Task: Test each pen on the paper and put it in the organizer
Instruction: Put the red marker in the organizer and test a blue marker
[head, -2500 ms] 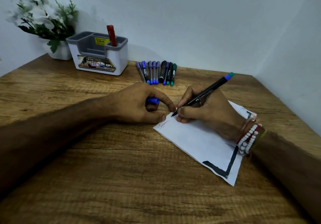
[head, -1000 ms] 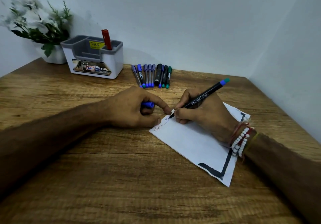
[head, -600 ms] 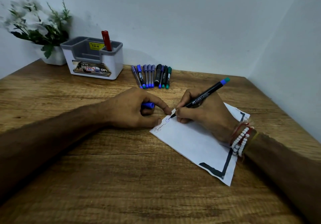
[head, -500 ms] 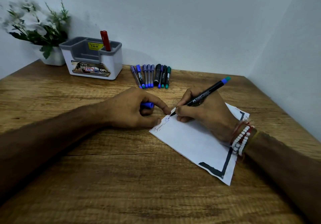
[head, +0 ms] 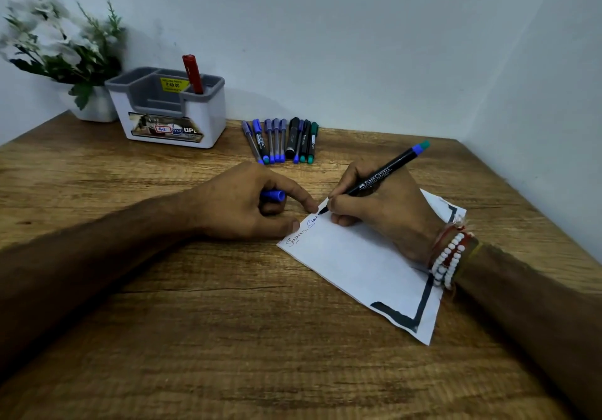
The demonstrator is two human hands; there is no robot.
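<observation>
Your right grip (head: 384, 214) is closed around the black pen (head: 374, 180) in a writing hold. The tip is down on the upper left corner of the paper (head: 358, 266), at the end of a line of blue script. The heel of this hand rests on the sheet, which probably pins it against the stroke. Your left grip (head: 237, 204) is curled around the blue cap (head: 273, 195). Its thumb and forefinger lie at the paper's left edge and appear to steady that corner. Keeping the cap in hand likely saves a reach at recapping.

The paper lies flat and angled at centre right of the frame on the counter (head: 211, 338). The organizer (head: 169, 116) stands at upper left against the wall, with one red pen (head: 193, 72) upright in its rear right compartment. The row of pens (head: 281, 141) lies side by side just right of the organizer.

By this evidence the test stroke is in progress; recapping and placing remain. The path to the organizer runs up and left past the row of pens, so lift clear of it. The side wall closes off the right of the frame near the paper. Open counter fills the lower left. The potted plant (head: 62, 48) stands beside the organizer at far left.
</observation>
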